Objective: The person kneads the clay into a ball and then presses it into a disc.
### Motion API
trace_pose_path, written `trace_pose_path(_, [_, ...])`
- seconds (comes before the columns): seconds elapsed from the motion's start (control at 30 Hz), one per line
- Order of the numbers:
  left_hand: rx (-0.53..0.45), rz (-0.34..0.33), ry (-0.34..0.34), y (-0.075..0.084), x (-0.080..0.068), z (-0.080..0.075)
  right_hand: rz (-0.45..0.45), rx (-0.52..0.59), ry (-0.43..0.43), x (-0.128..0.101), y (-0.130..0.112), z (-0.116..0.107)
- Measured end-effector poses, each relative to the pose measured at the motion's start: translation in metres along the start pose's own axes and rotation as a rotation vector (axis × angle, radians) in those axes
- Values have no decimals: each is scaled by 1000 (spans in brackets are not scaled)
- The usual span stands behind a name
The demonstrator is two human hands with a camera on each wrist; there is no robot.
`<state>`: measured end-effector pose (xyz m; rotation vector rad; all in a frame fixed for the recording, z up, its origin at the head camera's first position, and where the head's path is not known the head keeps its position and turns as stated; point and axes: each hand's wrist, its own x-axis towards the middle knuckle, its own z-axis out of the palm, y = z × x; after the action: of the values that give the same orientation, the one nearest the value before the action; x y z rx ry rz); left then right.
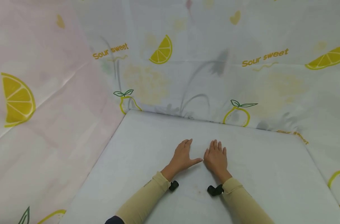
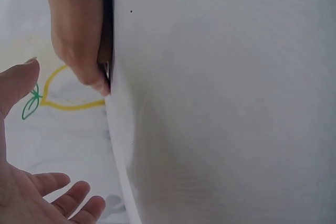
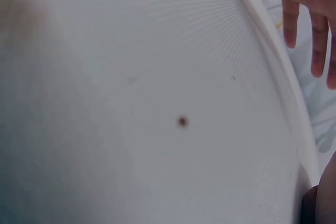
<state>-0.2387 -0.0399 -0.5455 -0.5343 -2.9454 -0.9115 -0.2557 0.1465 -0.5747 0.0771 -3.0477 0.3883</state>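
While both palms lie flat, the left hand [image 1: 182, 156] and the right hand [image 1: 216, 159] rest side by side on the white table [image 1: 125, 174], fingers straight and pointing away from the body, gripping nothing. The left thumb stretches out sideways until its tip meets, or almost meets, the edge of the right hand. The tabletop is a smooth, matte, pale sheet with a rounded far corner and a few faint marks; the right wrist view shows one small brown speck [image 3: 182, 121] on it. Tan, close-fitting sleeves [image 1: 147, 196] cover both forearms, and a small black wrist mount [image 1: 214, 190] sits at each cuff. Around the table hangs a thin cloth backdrop [image 1: 203, 62], softly creased, white at the back and pinkish on the left, printed with yellow lemon slices [image 1: 17, 99], outlined whole lemons with green leaves, and the words "Sour sweet". In the left wrist view, the fingers [image 2: 58, 195] spread loosely near the table's curved edge.
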Motion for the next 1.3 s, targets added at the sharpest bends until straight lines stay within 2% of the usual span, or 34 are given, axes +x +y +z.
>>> trace_pose_path(0.17, [-26, -15, 16, -1, -2, -3, 12, -6, -30, 3, 1, 0])
trace_pose_path(0.47, [-55, -23, 52, -2, -8, -10, 8, -6, -26, 3, 2, 0])
trace_pose_path(0.73, [-74, -39, 63, -13, -12, -12, 31, 7, -91, 3, 2, -2])
trace_pose_path(0.93, [-77, -47, 87, -21, -11, -19, 33, 26, -82, 6, 1, -3])
trace_pose_path(1.3, [-61, -70, 85, -32, -14, -33, 42, 41, -65, 12, -2, 0])
